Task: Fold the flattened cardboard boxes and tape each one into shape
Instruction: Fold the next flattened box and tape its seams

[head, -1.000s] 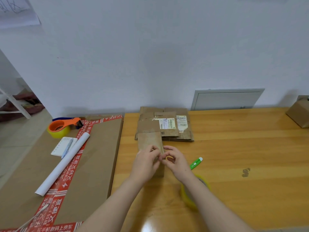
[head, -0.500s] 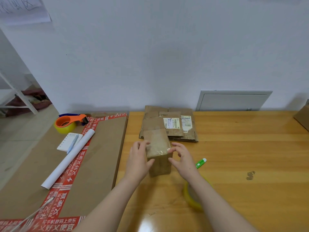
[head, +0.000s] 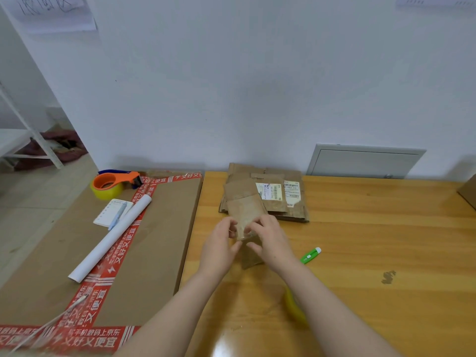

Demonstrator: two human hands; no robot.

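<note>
A small brown cardboard box [head: 244, 215], its top glossy with clear tape, stands on the wooden table [head: 360, 240] in front of me. My left hand [head: 220, 247] holds its left side with curled fingers. My right hand [head: 270, 240] holds its right side, fingertips at the near top edge. Behind it lies a stack of flattened cardboard boxes [head: 280, 194] with white labels. A yellow tape roll [head: 295, 309] sits on the table, partly hidden under my right forearm.
A green utility knife [head: 311, 255] lies right of my hands. On the large flat carton [head: 77, 253] to the left rest an orange tape dispenser [head: 113, 184], a notepad with pen [head: 113, 212] and a white paper roll [head: 110, 238]. Another box [head: 468, 190] shows at the far right.
My hands spread to the box's sides half a second ago and have since closed in again at its near top edge. The camera has tilted upward slightly.
</note>
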